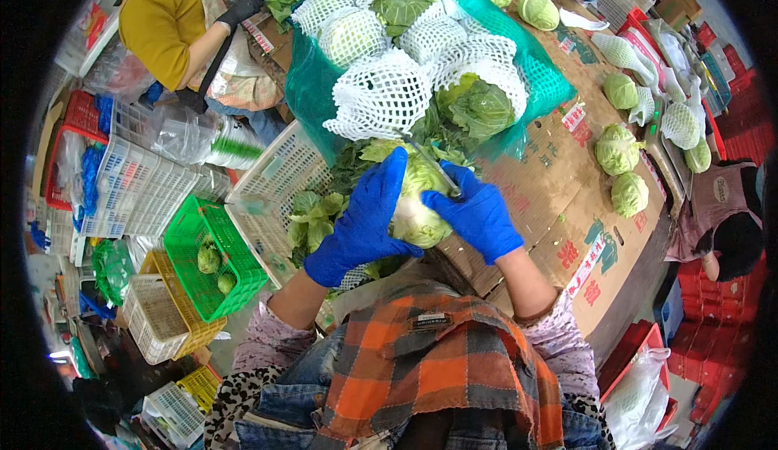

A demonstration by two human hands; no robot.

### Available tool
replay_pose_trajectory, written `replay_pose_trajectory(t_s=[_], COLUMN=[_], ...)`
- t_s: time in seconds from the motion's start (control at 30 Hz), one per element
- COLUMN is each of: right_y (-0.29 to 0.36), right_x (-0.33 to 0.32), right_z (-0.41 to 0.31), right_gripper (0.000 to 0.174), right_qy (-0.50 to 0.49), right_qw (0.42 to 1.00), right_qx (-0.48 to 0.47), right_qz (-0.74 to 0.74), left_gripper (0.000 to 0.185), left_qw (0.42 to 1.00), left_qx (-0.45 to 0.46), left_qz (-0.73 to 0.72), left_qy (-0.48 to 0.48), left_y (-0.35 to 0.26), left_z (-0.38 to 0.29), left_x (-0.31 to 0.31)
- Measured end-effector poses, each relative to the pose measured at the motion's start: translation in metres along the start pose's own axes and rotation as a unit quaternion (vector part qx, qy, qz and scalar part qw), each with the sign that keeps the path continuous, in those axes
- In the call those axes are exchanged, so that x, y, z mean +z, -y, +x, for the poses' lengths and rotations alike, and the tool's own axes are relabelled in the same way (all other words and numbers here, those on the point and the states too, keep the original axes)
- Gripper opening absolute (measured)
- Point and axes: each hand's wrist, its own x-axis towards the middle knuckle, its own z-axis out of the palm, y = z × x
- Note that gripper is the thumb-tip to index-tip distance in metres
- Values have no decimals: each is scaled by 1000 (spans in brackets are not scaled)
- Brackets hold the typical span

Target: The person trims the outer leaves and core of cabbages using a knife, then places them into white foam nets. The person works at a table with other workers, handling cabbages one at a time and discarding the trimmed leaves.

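Observation:
My left hand (pixel 368 225), in a blue glove, grips a pale green cabbage (pixel 419 207) from its left side. On the other side my right hand (pixel 477 207), also gloved in blue, holds a knife (pixel 433 163) with its thumb and fingertips at the cabbage. The blade slants up and left across the top of the head. Just beyond lies a green mesh sack (pixel 316 91) with several cabbages in white foam nets (pixel 383 94). Leafy trimmings (pixel 313 219) lie below my left hand's far side, in a white plastic crate (pixel 261 207).
Cardboard (pixel 547 195) covers the work table, with several loose cabbages (pixel 620 146) along its right part. A green crate (pixel 216 255) stands at left. A co-worker in a yellow top (pixel 161 25) handles a cabbage at upper left; other people are at top right and far right.

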Motion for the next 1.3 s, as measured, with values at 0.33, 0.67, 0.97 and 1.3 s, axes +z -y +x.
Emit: replay_pose_trajectory(t_s=[0.33, 0.67, 0.97, 1.3], right_y=[-80, -52, -55, 32], right_x=[0, 43, 89, 43], right_z=[12, -1, 30, 30], right_gripper=[36, 50, 92, 57], right_qy=[-63, -94, 8, 69], right_qw=[991, 991, 998, 975], right_qx=[79, -88, -12, -18], right_qz=[90, -23, 56, 209], left_gripper=[131, 103, 69, 69], left_qw=[998, 857, 615, 599], left_qx=[-54, -291, -296, -250], left_qz=[3, -361, -623, -607], left_qy=[-30, -225, -382, -458], left_y=[21, -3, 18, 23], left_z=[-52, -63, -141, -142], left_x=[-16, 15, -49, -77])
